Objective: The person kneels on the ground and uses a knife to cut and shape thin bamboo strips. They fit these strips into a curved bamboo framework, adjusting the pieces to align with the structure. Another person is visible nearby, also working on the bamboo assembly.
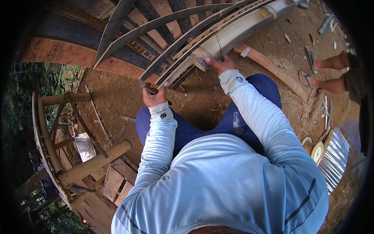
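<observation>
Bent forward, I have both hands at the near ends of long bamboo strips (175, 72) that run up to the right. My left hand (154, 97) is closed round a dark hand tool (150, 88), whose exact kind I cannot make out. Its thumb rests against the end of a strip. My right hand (221, 64) grips the near end of a wide, pale split bamboo half (230, 37), its thumb on top near a thin dark cord (219, 43); the other fingers are partly hidden. A pale, cut bamboo end (200, 57) lies just left of that hand.
Curved dark slats (156, 25) form a frame at the top, above a reddish board (58, 52). A bamboo frame (70, 177) stands at left. A long plank (272, 70) lies on the dirt. Another person's sandalled feet (311, 80) are at right, near a corrugated sheet (336, 160).
</observation>
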Tool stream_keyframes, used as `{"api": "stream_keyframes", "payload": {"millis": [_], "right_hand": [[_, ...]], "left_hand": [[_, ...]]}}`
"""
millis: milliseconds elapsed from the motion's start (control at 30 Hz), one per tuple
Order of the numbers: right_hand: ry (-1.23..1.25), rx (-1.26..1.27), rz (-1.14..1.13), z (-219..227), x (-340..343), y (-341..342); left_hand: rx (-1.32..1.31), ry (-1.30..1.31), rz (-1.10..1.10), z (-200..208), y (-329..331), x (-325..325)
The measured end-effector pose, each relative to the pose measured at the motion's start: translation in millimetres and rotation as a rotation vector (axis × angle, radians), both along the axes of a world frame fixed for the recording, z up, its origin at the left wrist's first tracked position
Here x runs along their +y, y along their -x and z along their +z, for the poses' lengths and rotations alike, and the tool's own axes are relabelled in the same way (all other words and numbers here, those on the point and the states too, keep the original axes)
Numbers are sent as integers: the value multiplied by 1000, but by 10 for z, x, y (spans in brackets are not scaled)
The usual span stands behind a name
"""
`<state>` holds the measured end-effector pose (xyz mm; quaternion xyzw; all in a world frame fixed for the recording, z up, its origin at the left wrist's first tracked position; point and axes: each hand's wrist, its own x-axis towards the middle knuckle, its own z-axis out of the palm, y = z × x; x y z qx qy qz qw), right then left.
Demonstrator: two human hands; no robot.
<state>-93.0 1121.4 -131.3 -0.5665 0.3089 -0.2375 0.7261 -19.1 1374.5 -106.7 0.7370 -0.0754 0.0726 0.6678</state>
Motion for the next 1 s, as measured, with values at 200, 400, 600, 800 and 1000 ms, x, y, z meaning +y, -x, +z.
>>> {"api": "stream_keyframes", "payload": {"millis": [200, 400, 600, 800, 1000], "right_hand": [[-16, 66, 5, -27, -20, -8], [-84, -55, 23, -162, -58, -43], [-109, -51, 27, -69, -22, -34], [-18, 49, 6, -165, -63, -51], [-54, -52, 25, -167, -41, -53]], "left_hand": [[30, 1, -25, -26, -21, 25], [20, 4, -35, 1, -7, 7], [43, 32, -43, 38, 13, 2], [37, 63, -46, 13, 4, 0], [40, 105, -62, 40, 19, -19]]}}
